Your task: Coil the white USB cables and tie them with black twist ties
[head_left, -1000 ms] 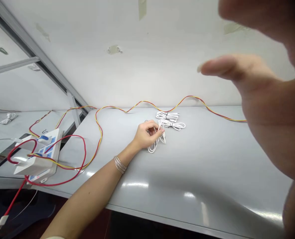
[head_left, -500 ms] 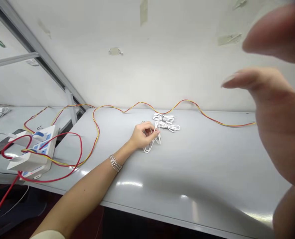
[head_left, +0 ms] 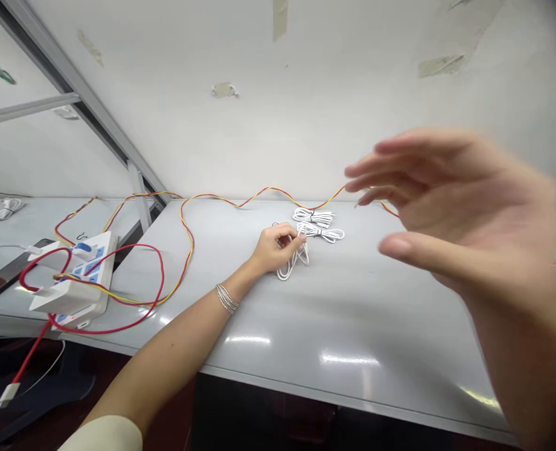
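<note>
White cable (head_left: 285, 273) hangs in loose loops from the left hand (head_left: 278, 248), which grips it between thumb and fingertips just above the grey tabletop (head_left: 348, 313). Two white coils lie finished, to judge by their look: an upper bundle (head_left: 313, 217) near the wall (head_left: 306, 138) and a lower bundle (head_left: 330, 235) just in front of it, each gathered around its middle by a dark tie (head_left: 321, 234). The cable in the grasp seems less far along; its loops spread out below the fingers and no tie shows around them, though the hand covers part of it, so whether it is bound there I cannot tell. That piece, then, appears to be what is left undone. It sits at the left hand's fingertips, its loops dropping towards the near edge, with the lower bundle close beside the thumb. The right hand (head_left: 466, 207), blurred and raised well above the tabletop, has its thumb apart from its curved fingers and holds nothing visible, well away from the cable.
</note>
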A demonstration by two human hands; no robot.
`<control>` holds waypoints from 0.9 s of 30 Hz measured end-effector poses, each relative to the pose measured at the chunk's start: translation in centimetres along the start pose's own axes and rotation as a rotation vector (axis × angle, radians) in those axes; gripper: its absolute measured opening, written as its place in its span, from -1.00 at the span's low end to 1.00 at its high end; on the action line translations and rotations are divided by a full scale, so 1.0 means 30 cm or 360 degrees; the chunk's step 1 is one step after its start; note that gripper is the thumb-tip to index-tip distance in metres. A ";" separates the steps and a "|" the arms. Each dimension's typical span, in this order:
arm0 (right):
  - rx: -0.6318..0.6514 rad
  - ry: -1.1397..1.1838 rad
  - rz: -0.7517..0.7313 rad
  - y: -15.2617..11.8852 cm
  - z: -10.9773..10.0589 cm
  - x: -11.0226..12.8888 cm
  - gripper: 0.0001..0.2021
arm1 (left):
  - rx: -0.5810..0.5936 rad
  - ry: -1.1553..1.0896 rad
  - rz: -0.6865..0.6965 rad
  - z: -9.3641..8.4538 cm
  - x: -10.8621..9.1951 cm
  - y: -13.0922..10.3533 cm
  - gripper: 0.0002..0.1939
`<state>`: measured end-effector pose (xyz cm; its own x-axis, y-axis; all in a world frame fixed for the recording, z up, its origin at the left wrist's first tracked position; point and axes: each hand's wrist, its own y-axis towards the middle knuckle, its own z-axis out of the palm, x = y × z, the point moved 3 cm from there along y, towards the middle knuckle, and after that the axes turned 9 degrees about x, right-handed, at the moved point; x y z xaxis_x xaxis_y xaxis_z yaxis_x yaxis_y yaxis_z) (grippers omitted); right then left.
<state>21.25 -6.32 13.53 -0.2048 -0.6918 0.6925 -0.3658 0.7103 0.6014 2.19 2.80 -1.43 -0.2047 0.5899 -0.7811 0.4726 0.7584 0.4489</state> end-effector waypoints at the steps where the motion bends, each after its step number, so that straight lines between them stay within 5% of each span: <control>1: -0.0082 0.0008 0.0125 -0.014 0.014 -0.070 -0.55 | 0.0000 0.0002 -0.0009 0.000 0.000 0.001 -0.60; 5: -0.0128 -0.0306 0.0718 -0.113 0.080 -0.357 -0.72 | -0.0019 -0.0009 -0.0043 0.002 0.007 0.006 -0.58; 8: -0.0013 -0.0407 0.0825 -0.165 0.124 -0.449 -0.74 | -0.0032 -0.0027 -0.0070 0.005 0.015 0.008 -0.56; 12: 0.0146 -0.0307 0.1005 -0.174 0.165 -0.451 -0.62 | -0.0028 -0.0155 -0.0109 0.004 0.020 0.008 -0.54; 18: 0.0419 -0.0493 0.0833 -0.171 0.200 -0.438 -0.43 | 0.0068 -0.0360 -0.0160 0.004 0.010 0.011 -0.53; 23: 0.0386 -0.0564 0.0759 -0.176 0.200 -0.460 -0.73 | 0.0070 -0.0233 -0.0087 0.015 -0.017 0.009 -0.64; 27: 0.0328 -0.0340 0.0902 -0.174 0.183 -0.470 -0.63 | 0.0121 -0.0142 -0.0117 0.030 -0.029 0.002 -0.76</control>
<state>21.05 -0.98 -1.59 -0.5863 -0.2421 0.7731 -0.3107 0.9485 0.0614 3.16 2.08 -1.10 -0.1657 0.5042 -0.8476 0.5236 0.7733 0.3576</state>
